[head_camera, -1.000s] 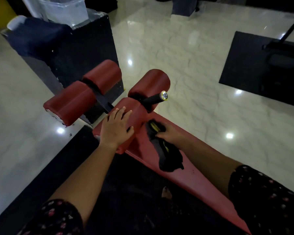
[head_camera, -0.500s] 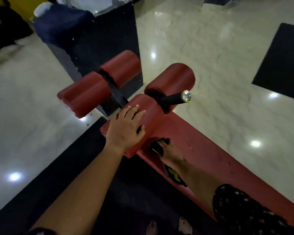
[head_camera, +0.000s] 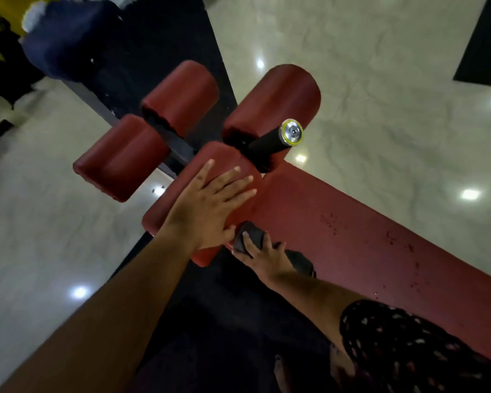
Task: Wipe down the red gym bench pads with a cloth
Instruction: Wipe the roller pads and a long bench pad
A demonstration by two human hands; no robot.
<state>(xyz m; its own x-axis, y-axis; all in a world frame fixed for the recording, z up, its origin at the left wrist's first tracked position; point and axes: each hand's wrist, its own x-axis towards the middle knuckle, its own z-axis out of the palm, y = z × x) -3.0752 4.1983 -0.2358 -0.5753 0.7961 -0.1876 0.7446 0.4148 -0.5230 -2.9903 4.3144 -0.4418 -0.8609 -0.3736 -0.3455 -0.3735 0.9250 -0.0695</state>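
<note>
The left hand [head_camera: 207, 205] now lies flat on the near roller pad [head_camera: 221, 157], fingers straight and spread, where a second ago they curled over it. The right hand [head_camera: 262, 255] has drawn the cloth [head_camera: 248, 232] down the red padded surface [head_camera: 338, 231] to its near edge, just beside the left thumb. The cloth is now bunched under the fingers and no longer trails long.

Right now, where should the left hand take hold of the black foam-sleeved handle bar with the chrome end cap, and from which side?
Probably wrap the black foam sleeve mid-length, coming from above. Its free end, capped by the chrome disc, juts over the floor, while the red roller pad crowds its inner end.
</note>
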